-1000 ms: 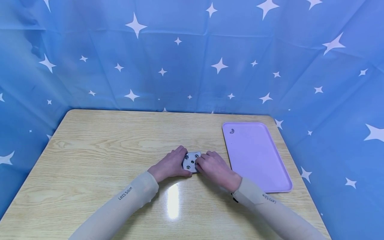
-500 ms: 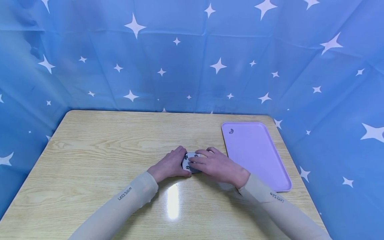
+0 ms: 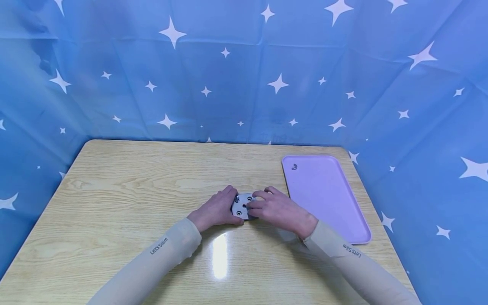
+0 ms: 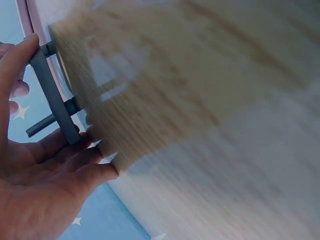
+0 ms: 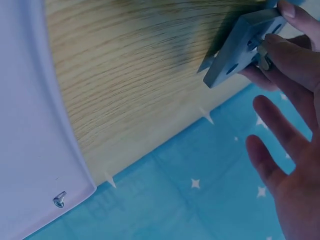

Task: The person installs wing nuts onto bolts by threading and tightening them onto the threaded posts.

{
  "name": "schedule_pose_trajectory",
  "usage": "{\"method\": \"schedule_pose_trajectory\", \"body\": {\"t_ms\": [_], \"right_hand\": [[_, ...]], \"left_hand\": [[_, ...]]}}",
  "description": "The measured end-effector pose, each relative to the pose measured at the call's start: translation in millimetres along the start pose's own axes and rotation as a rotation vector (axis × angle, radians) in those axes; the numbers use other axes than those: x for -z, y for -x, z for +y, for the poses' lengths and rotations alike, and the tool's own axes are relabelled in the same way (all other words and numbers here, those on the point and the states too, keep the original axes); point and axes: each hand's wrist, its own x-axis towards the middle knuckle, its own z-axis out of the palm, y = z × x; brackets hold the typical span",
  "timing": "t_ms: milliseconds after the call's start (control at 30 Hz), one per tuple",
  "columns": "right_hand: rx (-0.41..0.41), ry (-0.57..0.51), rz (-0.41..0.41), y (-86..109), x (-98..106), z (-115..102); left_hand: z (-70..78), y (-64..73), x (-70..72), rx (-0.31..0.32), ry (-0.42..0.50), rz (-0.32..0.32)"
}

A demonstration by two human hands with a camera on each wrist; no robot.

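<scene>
A grey metal plate (image 3: pixel 241 207) with several holes is held near the middle of the table. My left hand (image 3: pixel 217 208) grips its left side between thumb and fingers. In the left wrist view a threaded bolt (image 4: pixel 41 125) sticks out from the upper face, and short dark cylinders (image 4: pixel 73 105) show under the plate. My right hand (image 3: pixel 275 210) has its fingertips over the plate's right part. In the right wrist view its thumb and forefinger pinch a small shiny metal piece (image 5: pixel 264 58) at a hole, with the other fingers spread.
A shallow purple tray (image 3: pixel 324 199) lies to the right on the wood-grain table (image 3: pixel 152 178). One small metal piece (image 3: pixel 294 167) lies in its far left corner. A blue star-patterned cloth (image 3: pixel 244 84) hangs behind the table.
My right fingers reached out across the plate half a second ago and have since drawn back to its right part. My left hand and the plate stay in place.
</scene>
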Motion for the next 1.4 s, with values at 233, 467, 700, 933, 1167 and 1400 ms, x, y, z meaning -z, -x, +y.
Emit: {"method": "schedule_pose_trajectory", "body": {"t_ms": [233, 467, 700, 933, 1167, 1400], "right_hand": [[-0.020, 0.038, 0.054, -3.0, -5.8, -2.1], [-0.131, 0.038, 0.064, -9.2, -13.4, -11.6], [-0.281, -0.019, 0.105, -12.9, -20.3, -23.0], [-0.375, -0.030, 0.080, -17.4, -19.2, -30.7], [-0.358, -0.167, 0.051, -9.8, -4.9, -17.8], [-0.045, -0.090, -0.035, -0.3, 4.8, -1.7]], "left_hand": [[-0.1, -0.1, -0.6, 0.004, 0.004, 0.004], [-0.5, -1.2, -0.8, 0.003, -0.001, -0.004], [0.0, -0.5, -0.6, 0.000, 0.004, 0.005], [-0.2, -0.2, -0.7, -0.007, 0.004, 0.018], [-1.2, 0.3, -1.3, -0.015, 0.008, 0.003], [0.3, 0.2, 0.9, -0.009, 0.001, -0.005]]}}
